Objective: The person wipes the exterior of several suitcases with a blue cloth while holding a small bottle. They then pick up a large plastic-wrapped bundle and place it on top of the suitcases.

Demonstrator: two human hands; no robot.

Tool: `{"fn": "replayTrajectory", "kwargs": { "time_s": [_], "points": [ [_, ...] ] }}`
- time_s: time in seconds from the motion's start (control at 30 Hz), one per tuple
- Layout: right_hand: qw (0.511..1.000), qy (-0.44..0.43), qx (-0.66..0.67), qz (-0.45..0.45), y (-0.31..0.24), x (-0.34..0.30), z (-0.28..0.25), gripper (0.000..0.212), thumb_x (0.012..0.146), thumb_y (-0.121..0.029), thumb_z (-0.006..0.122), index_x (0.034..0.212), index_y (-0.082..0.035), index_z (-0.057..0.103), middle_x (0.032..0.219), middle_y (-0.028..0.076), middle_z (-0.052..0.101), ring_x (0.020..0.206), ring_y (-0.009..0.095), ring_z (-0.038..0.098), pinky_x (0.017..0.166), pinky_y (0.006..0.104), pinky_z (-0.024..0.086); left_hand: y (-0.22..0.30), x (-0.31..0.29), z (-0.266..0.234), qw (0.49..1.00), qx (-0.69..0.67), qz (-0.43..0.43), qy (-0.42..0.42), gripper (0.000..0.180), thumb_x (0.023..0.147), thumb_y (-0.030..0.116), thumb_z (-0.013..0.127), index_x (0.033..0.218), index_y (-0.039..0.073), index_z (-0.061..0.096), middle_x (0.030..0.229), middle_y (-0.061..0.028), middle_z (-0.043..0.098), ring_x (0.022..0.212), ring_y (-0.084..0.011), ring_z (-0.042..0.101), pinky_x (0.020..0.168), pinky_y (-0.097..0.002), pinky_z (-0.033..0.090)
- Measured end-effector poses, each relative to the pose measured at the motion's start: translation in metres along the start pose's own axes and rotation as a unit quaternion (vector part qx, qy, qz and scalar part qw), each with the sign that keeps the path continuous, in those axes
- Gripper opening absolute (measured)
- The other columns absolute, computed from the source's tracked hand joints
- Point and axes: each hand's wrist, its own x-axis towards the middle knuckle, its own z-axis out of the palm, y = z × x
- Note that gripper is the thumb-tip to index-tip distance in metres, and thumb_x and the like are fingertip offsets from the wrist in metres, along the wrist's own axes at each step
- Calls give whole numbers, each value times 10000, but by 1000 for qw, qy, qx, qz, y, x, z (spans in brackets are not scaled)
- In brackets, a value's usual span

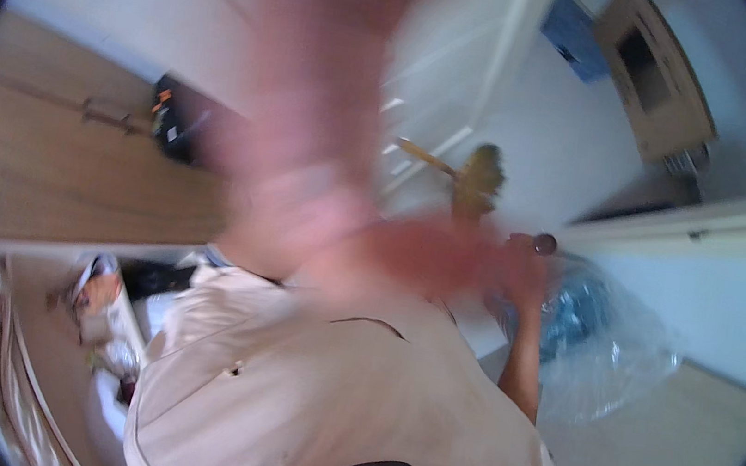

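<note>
A large smear of motion blur, my left hand and forearm [309, 151], fills the upper middle, very close to the camera. Its fingers cannot be told apart. Lower right of it, my right hand [522, 268] appears closed, partly blurred at its left side. A dark round end [544, 244] sticks out at its top; the rest of that thing is hidden. Just above the reddish blur between the hands shows a yellowish, brass-like piece [482, 179] with a narrow arm pointing left. Whether a hand touches it, I cannot tell.
A white panelled door [443, 83] stands ahead. Right of my arm hangs a clear plastic bag [605, 355] with something blue-green inside. A wooden cabinet [657, 77] is at upper right. At left are a brown wooden surface [46, 165], a black bag-like thing [177, 120] and an open case [43, 342] with assorted items.
</note>
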Motion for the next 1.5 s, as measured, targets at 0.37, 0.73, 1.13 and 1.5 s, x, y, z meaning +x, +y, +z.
{"fn": "replayTrajectory", "kwargs": {
  "time_s": [0.37, 0.73, 1.13, 1.5],
  "points": [
    [1000, 19, 4, 6, 39, 123, -70, 398, 769, -319, 817, 1073, -89, 704, 993, 102, 725, 927, 224, 682, 852, 356, 518, -106, 165, 111, 957, -168, 206, 113, 860, 768, 269, 810, 1462, 43, 354, 1460, -192, 423, 1366, -322, 400, 1116, -430, 318],
    [977, 165, 59, 122, 92, 267, -154, 522, 735, -332, 848, 1078, 0, 637, 911, 135, 707, 877, 217, 680, 791, 371, 528, -271, 351, 282, 919, -265, 271, 108, 867, 733, 260, 836, 1448, 54, 391, 1455, -167, 445, 1367, -311, 404, 1116, -421, 317],
    [953, 224, 171, 112, 170, 516, -351, 464, 770, -225, 817, 1137, -18, 624, 1044, 120, 697, 1001, 194, 646, 899, 355, 497, -351, 387, 587, 910, -370, 174, -70, 876, 695, 250, 865, 1433, 65, 432, 1448, -139, 469, 1368, -299, 410, 1115, -412, 317],
    [895, 383, 222, 51, 241, 659, -456, 488, 778, -226, 782, 1194, -50, 597, 1013, 115, 685, 928, 208, 643, 868, 359, 497, -492, 289, 941, 769, -258, -14, -585, 617, 780, 262, 792, 1300, 26, 557, 1265, -205, 593, 1188, -336, 572, 1005, -405, 430]
  ]
}}
